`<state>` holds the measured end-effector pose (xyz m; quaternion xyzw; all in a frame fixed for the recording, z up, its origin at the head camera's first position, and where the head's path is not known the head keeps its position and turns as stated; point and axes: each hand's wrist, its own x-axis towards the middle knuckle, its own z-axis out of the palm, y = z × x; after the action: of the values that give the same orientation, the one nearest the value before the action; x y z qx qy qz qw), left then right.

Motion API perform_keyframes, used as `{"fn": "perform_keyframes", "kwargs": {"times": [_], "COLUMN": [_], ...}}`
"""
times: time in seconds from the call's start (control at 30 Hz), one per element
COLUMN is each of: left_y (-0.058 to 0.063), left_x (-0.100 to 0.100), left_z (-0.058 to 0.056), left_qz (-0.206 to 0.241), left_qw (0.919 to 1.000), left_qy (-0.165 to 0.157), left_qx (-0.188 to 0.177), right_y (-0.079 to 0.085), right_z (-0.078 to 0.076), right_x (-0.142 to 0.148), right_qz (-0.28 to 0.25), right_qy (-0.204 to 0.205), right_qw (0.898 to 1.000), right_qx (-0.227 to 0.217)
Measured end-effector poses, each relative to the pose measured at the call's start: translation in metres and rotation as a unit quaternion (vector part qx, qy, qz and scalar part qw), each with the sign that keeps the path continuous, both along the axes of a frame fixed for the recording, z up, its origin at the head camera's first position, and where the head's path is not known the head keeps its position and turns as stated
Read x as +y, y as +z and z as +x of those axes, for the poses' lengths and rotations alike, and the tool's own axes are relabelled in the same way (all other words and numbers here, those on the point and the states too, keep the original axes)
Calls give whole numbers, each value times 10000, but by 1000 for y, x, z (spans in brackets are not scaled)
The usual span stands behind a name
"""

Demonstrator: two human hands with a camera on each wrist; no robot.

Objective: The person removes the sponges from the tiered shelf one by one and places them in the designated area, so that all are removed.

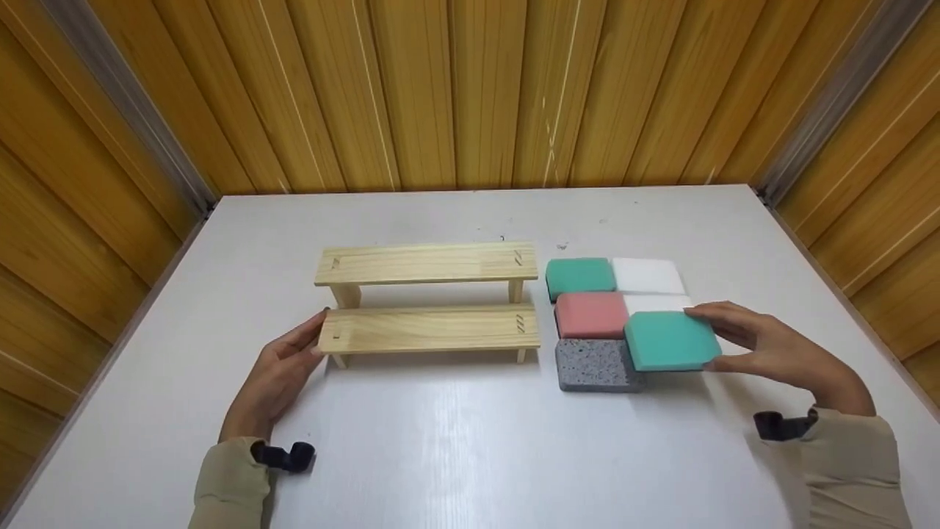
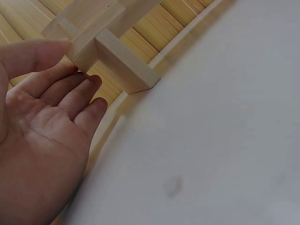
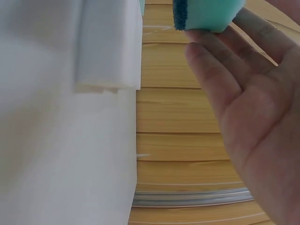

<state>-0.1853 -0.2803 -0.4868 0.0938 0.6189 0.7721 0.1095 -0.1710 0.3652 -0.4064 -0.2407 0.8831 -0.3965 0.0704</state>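
My right hand [image 1: 789,356] pinches a turquoise sponge [image 1: 672,341] by its right end, thumb at the near side and fingers at the far side. The sponge is raised, and in the right wrist view its dark blue scouring layer [image 3: 180,14] faces down toward the table. At the left end of the front board [image 1: 429,329] of a two-tier wooden stand, my left hand [image 1: 275,371] holds the board between thumb and fingers. In the left wrist view, the stand's leg [image 2: 129,65] rests on the table just beyond the fingertips.
Sponges lie in a block right of the stand: a green one [image 1: 580,277], a pink one [image 1: 590,314], white ones [image 1: 650,275] and a speckled grey one [image 1: 595,365]. The stand's back board [image 1: 426,264] sits higher. Yellow panelled walls [image 1: 485,95] enclose the white table [image 1: 440,455].
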Motion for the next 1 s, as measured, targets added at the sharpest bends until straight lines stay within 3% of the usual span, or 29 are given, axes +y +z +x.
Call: {"fn": "perform_keyframes", "kwargs": {"times": [0.27,1.0], "left_y": [2,2], "left_x": [1,0], "left_z": [-1,1], "left_qz": [-142,-147], "left_qw": [9999,9999], "left_qy": [31,10], "left_qx": [47,40], "right_y": [-4,-18], "right_z": [0,1], "right_x": [11,25], "right_qz": [319,178], "right_qy": [-213,-296], "right_qw": [9991,9976], "right_qx": [-161,-598]}}
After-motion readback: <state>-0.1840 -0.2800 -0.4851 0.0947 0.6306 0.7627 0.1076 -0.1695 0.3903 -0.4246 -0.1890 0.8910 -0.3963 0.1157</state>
